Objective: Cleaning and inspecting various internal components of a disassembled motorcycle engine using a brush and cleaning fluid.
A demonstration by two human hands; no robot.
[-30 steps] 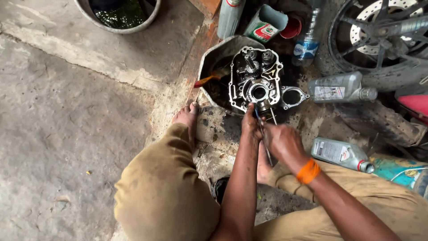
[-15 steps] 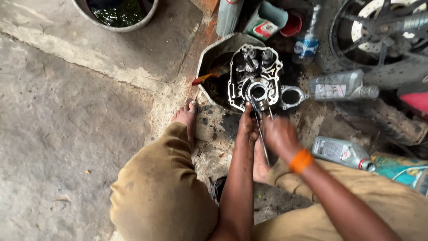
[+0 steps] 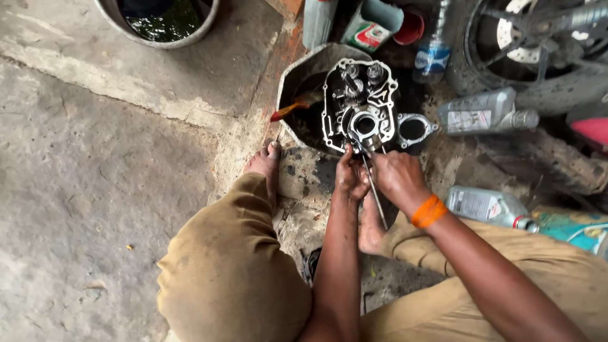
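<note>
Both hands down at the near edge of the engine case (image 3: 358,104): left hand (image 3: 350,177) curled, fingertips pinched at the tool tip right where it meets the case rim, right hand (image 3: 396,177) closed around a thin metal rod or driver (image 3: 373,190), shaft running back toward the knees. Case sits open-face up in a dark oil pan (image 3: 297,82), gears and a round bore exposed, just ahead of the bare foot (image 3: 266,166). Risk as I see it: oily fingers plus a thin shaft levered on the rim, a slip could jab the left fingertips or gouge the sealing face; anything knocked loose drops into the oily pan. Ground is rough stained concrete (image 3: 95,190). Grey oil bottles (image 3: 484,114) well to the right, a bucket of dark liquid (image 3: 161,19) top left, motorcycle wheel (image 3: 538,44) top right
</note>
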